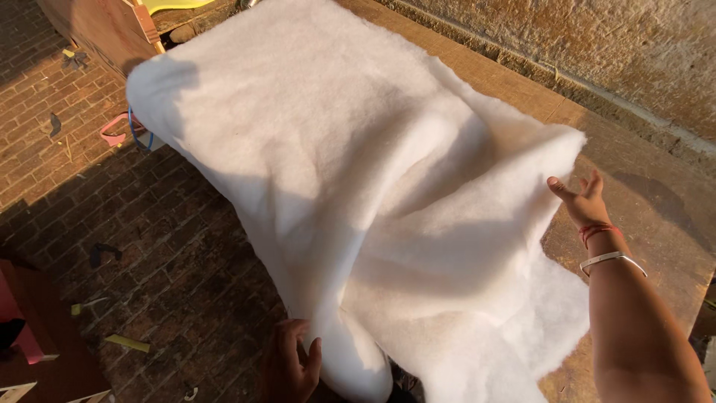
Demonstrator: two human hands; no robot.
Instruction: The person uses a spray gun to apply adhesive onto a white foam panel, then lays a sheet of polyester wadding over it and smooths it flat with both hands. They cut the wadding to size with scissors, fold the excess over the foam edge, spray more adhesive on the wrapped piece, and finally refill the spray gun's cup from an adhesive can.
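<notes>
white batting (pixel 358 172) over wooden table (pixel 656 216)

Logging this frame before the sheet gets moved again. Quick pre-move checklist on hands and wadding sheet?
1. Left hand has a grip on the white wadding sheet: ok, fingers curl on its lower edge.
2. Right hand has a grip: not ok, it is open beside the raised fold.
3. Sheet flat on the wooden table: not ok, bunched and folded over.
4. Sheet kept off the brick floor: cannot tell, lower edge hidden.
5. Far end supported: ok, it lies on the table.
</notes>
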